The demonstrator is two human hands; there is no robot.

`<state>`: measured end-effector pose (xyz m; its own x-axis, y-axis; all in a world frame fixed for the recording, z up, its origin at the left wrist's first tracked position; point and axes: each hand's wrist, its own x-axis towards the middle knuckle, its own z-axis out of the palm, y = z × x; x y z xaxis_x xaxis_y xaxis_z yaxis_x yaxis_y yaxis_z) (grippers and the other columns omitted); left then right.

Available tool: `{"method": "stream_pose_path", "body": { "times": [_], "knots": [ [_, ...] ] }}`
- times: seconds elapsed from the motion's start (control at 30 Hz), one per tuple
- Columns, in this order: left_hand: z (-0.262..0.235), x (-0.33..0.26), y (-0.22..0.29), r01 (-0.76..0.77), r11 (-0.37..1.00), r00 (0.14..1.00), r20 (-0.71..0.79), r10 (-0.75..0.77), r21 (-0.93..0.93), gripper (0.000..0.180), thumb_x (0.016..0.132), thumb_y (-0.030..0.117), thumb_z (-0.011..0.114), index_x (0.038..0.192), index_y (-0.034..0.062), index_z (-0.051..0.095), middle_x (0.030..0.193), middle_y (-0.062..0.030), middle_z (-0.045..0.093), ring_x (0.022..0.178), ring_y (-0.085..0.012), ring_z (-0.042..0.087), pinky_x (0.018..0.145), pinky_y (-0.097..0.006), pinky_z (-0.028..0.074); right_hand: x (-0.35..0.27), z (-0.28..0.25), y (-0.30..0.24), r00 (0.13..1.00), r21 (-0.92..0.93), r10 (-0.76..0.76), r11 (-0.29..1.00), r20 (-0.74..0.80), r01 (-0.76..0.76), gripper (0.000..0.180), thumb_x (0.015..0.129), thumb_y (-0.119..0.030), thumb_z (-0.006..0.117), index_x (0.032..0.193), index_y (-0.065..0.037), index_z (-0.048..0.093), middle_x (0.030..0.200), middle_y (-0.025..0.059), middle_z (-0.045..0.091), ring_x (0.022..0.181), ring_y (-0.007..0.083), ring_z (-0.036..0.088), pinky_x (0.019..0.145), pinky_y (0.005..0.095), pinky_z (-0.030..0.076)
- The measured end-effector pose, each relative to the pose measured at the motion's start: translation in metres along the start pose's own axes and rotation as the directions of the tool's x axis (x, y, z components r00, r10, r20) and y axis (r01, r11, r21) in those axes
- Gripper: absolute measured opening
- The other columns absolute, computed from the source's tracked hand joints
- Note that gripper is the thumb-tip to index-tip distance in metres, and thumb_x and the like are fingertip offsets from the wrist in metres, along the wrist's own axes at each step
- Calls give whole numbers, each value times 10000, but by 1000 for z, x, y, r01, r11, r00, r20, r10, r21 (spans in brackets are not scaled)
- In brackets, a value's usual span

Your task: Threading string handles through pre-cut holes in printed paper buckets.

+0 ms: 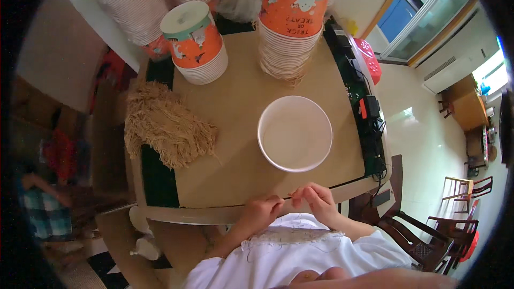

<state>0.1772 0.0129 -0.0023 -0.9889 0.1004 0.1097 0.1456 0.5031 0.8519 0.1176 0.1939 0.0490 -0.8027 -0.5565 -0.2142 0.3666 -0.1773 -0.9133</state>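
Close to the table's near edge, my left hand has its fingers curled closed. Beside it my right hand is closed in a pinch, its fingertips almost meeting the left ones. Anything held between them is too small to make out. A white round paper bucket stands mouth up just beyond my hands, its inside showing. To its left lies a shaggy bundle of tan twisted paper cords. Behind are upturned orange and teal printed paper buckets, a short stack and a taller stack with cords hanging around its lower rims.
Brown cardboard covers the table's middle. Along the right edge run a power strip and black adapters with cables. More nested buckets rise at the back left. A dark wooden chair stands right; another person in plaid is at left.
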Motion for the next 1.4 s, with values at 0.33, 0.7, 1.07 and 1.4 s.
{"method": "stream_pose_path", "body": {
  "times": [0.33, 0.7, 1.07, 1.4],
  "knots": [
    [-7, 32, 33, 122, 979, 955, -248, -161, -164, 100, 747, 62, 650, 777, 63, 554, 707, -79, 585, 586, -200, 605, 527, -321, 485, -3, -14, -36, 978, -535, -195, 835, -69, 129, 175, 909, -108, 502, 967, 28, 597, 845, 38, 608, 786, 101, 559, 688, 238, 456],
    [1, 23, 42, -28, 994, 997, -80, 19, -110, 133, 723, 43, 645, 782, 70, 529, 721, -75, 569, 599, -232, 586, 519, -344, 476, 0, -12, 13, 994, -49, 78, 996, -71, -81, 112, 868, -94, 557, 903, 4, 597, 870, 29, 597, 835, 112, 544, 780, 245, 428],
    [6, 18, 37, -85, 986, 996, 3, 86, -143, 116, 689, 35, 652, 775, 56, 577, 699, -91, 551, 629, -249, 575, 546, -346, 472, 0, -3, 6, 981, 259, 129, 962, -142, -89, 95, 908, -119, 507, 926, -28, 526, 839, 25, 583, 803, 105, 553, 746, 254, 452],
    [-20, 34, 45, 110, 900, 982, -92, -164, -423, 165, 816, 107, 613, 716, 2, 534, 636, -74, 529, 598, -122, 526, 496, -310, 398, -11, 2, 1, 989, -169, 21, 985, -148, -46, 29, 882, -50, 522, 878, -21, 522, 751, 2, 509, 670, 51, 466, 584, 199, 382]
  ]
}}
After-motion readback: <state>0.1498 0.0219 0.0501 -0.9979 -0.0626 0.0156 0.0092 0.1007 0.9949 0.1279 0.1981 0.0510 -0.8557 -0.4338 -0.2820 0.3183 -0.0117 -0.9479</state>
